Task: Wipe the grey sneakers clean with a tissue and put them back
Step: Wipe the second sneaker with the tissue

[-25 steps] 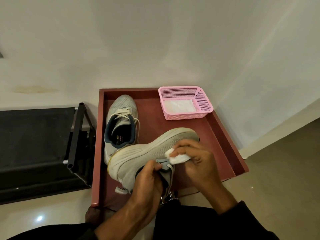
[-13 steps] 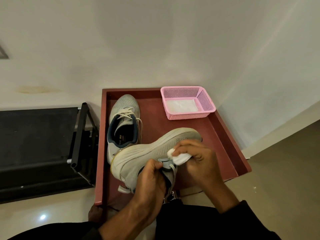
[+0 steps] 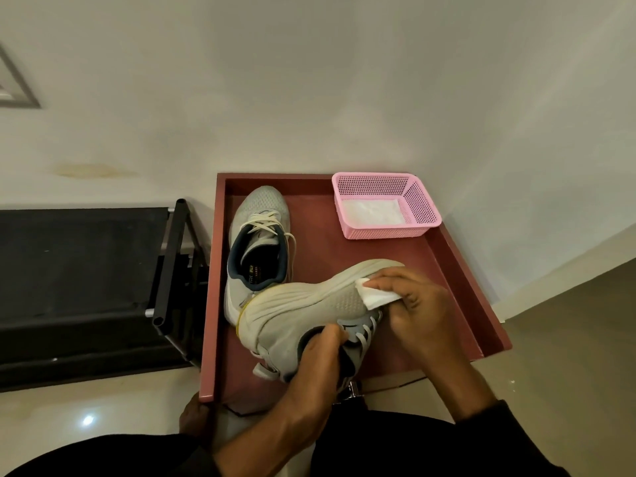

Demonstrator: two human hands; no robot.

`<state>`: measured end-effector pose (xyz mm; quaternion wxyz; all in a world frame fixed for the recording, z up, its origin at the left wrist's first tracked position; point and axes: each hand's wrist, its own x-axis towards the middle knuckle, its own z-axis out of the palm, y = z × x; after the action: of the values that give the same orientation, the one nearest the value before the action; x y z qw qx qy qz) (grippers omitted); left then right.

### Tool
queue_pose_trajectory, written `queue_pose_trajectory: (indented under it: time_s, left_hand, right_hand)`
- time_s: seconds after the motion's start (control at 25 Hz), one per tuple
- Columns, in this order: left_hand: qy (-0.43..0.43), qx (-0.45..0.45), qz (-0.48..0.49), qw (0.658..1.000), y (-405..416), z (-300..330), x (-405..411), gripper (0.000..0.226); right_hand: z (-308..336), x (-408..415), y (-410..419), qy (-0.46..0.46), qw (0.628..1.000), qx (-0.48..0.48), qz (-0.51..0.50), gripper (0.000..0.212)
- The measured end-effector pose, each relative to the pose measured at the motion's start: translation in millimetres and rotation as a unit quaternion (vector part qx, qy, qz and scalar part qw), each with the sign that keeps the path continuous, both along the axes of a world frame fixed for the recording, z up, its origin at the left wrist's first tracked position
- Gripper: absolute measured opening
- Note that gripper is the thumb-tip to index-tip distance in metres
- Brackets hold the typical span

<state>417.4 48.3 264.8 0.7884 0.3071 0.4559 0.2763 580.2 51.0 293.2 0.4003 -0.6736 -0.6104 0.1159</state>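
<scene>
Held sneaker (image 3: 303, 311) toe behind hands (image 3: 420, 304)

A pink mesh basket (image 3: 418, 210) sits in the red tray's (image 3: 461, 270) far corner, beside a black rack (image 3: 172, 263).

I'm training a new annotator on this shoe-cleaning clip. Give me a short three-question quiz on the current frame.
1. True or false: both sneakers rest flat on the red tray.
2. Which hand presses the tissue on the held sneaker? A) left B) right
3. Fill in: the pink basket holds white ____.

Key:
1. False. The other sneaker lies flat; the left hand holds one tilted, sole side up.
2. B, the right hand.
3. Tissues.
</scene>
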Motion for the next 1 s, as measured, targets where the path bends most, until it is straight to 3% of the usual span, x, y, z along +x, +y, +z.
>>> queue_pose_trajectory:
  time_s: [0.12, 0.2, 0.24, 0.28, 0.32, 0.36, 0.4, 0.44, 0.48, 0.52, 0.56, 0.6, 0.64, 0.68, 0.72, 0.76, 0.8, 0.84, 0.88, 0.96, 1.0]
  left_hand:
    - [0.064, 0.04, -0.083, 0.994, -5.1, 8.5, -4.5, 0.054]
    - [0.096, 0.091, -0.135, 0.982, -16.8, 9.6, -2.3, 0.02]
    - [0.147, 0.144, -0.2, 0.958, -17.7, 6.3, -9.5, 0.019]
    - [0.368, 0.203, -0.288, 0.861, -16.3, 13.2, -6.1, 0.021]
    - [0.585, 0.266, -0.353, 0.68, -15.9, 14.9, 3.1, 0.02]
    - [0.609, 0.245, -0.362, 0.662, -11.6, 12.2, 6.1, 0.016]
    - [0.468, 0.175, -0.335, 0.799, -17.0, 12.0, -4.1, 0.008]
    - [0.321, 0.17, -0.305, 0.88, -22.7, 9.0, -11.2, 0.004]
    - [0.203, 0.147, -0.212, 0.944, -23.1, 20.0, -20.0, 0.018]
    - [0.138, 0.135, -0.13, 0.973, -18.1, 26.3, -9.3, 0.025]
    - [0.115, 0.171, -0.1, 0.973, -17.4, 25.1, -8.6, 0.025]
    - [0.16, 0.22, -0.138, 0.952, -15.6, 19.6, -3.4, 0.018]
    - [0.296, 0.267, -0.129, 0.908, -10.1, 10.0, 0.9, 0.01]
    - [0.362, 0.313, -0.224, 0.849, -14.9, -0.8, -7.6, 0.01]
    - [0.462, 0.294, -0.288, 0.786, -16.5, 11.1, 8.5, 0.02]
    - [0.606, 0.291, -0.281, 0.685, -14.4, 20.1, 21.5, 0.03]
    - [0.669, 0.297, -0.286, 0.618, -9.3, 22.0, 24.5, 0.034]
    - [0.615, 0.293, -0.285, 0.674, -1.6, 15.3, 21.5, 0.032]
    - [0.485, 0.302, -0.266, 0.777, -1.8, 3.2, 2.4, 0.03]
    - [0.216, 0.243, -0.179, 0.929, -20.1, 16.9, 3.3, 0.017]
    - [0.134, 0.258, -0.137, 0.947, -16.0, 16.2, 1.0, 0.019]
  right_hand:
    - [18.1, -29.9, -6.4, -0.009, 0.996, -0.027, 0.084, 0.044]
    - [27.8, -64.0, -10.1, -0.018, 0.986, -0.004, 0.164, 0.044]
    - [28.7, -78.3, -12.7, -0.025, 0.98, 0.021, 0.196, 0.041]
    - [26.3, -86.8, -15.2, -0.036, 0.975, 0.045, 0.214, 0.039]
    - [25.2, -86.1, -15.0, -0.042, 0.972, 0.057, 0.225, 0.039]
    - [24.2, -75.8, -12.5, -0.045, 0.971, 0.049, 0.229, 0.041]
    - [23.5, -59.5, -8.7, -0.038, 0.975, 0.029, 0.216, 0.046]
    - [23.9, -42.3, -6.0, -0.029, 0.983, 0.01, 0.183, 0.048]
    - [25.1, -28.4, -5.1, -0.027, 0.989, -0.004, 0.144, 0.049]
    - [27.5, -21.1, -5.0, -0.035, 0.992, -0.007, 0.12, 0.048]
    - [28.3, -25.2, -4.8, -0.045, 0.992, 0.0, 0.118, 0.047]
    - [31.6, -35.3, -4.8, -0.052, 0.989, 0.008, 0.135, 0.046]
    - [34.2, -51.6, -6.3, -0.062, 0.984, 0.009, 0.165, 0.044]
    - [34.9, -67.7, -9.4, -0.069, 0.977, 0.005, 0.204, 0.042]
    - [35.9, -79.7, -12.4, -0.071, 0.967, -0.001, 0.245, 0.039]
    - [35.9, -86.3, -14.0, -0.071, 0.958, -0.008, 0.279, 0.038]
    - [35.1, -86.8, -13.5, -0.067, 0.953, -0.012, 0.294, 0.038]
    - [32.3, -82.1, -11.4, -0.064, 0.957, -0.006, 0.284, 0.039]
    - [28.4, -73.4, -8.0, -0.062, 0.967, 0.011, 0.248, 0.04]
    - [20.9, -52.4, -1.0, -0.065, 0.987, 0.038, 0.14, 0.043]
    - [18.9, -45.8, 1.1, -0.058, 0.993, 0.035, 0.094, 0.043]
